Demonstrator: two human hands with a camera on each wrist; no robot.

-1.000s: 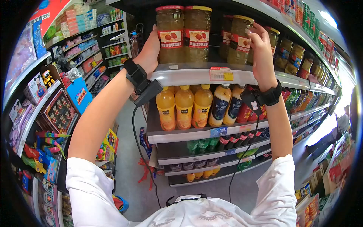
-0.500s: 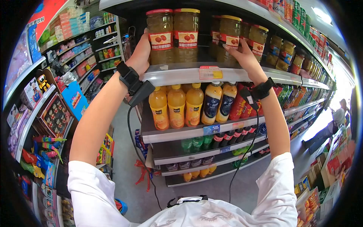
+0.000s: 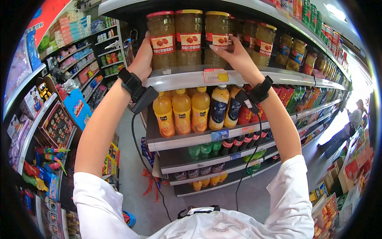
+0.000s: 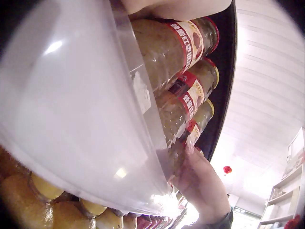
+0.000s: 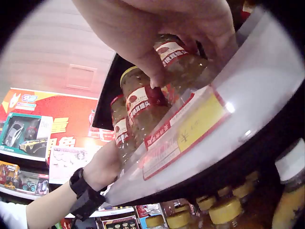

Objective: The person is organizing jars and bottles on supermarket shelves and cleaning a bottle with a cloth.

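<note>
Right hand [image 3: 238, 56] with fingers curling round yellow-lidded jar [image 3: 218, 28] of amber fruit, upper centre, left hand [image 3: 145, 53] pressing against red-lidded jar [image 3: 161, 38], finger spread hidden, both jars standing on shelf [image 3: 187, 79]

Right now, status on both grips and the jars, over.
Left grip against red-lidded end jar, fingers hidden. Right grip holds third jar. Second jar stands between them.

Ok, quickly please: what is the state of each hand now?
Left hand: palm against the red-lidded jar; fingers hidden, cannot be told.
Right hand: closed, holding the third jar from the left.
</note>
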